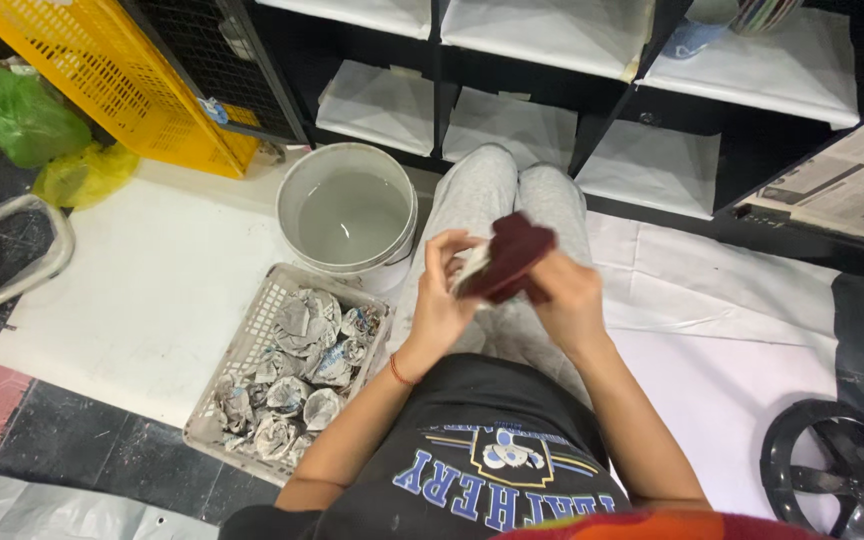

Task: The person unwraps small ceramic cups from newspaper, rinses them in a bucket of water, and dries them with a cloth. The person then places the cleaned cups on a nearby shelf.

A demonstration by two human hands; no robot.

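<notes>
Beside the person's left knee, in the head view, a white bucket (349, 215) of cloudy water stands on a white board (142, 300), touching a pale mesh basket (242, 350) full of crumpled newspaper bundles (297, 370). Yellow crate (112, 80) leans upper left beside green and yellow bags (22, 115); black shelves (592, 90) lined with white sheets stand ahead. Over the lap, the left hand (439, 300) and right hand (564, 300) both close their fingers on a dark red cloth (512, 258) wrapped around a small pale object.
</notes>
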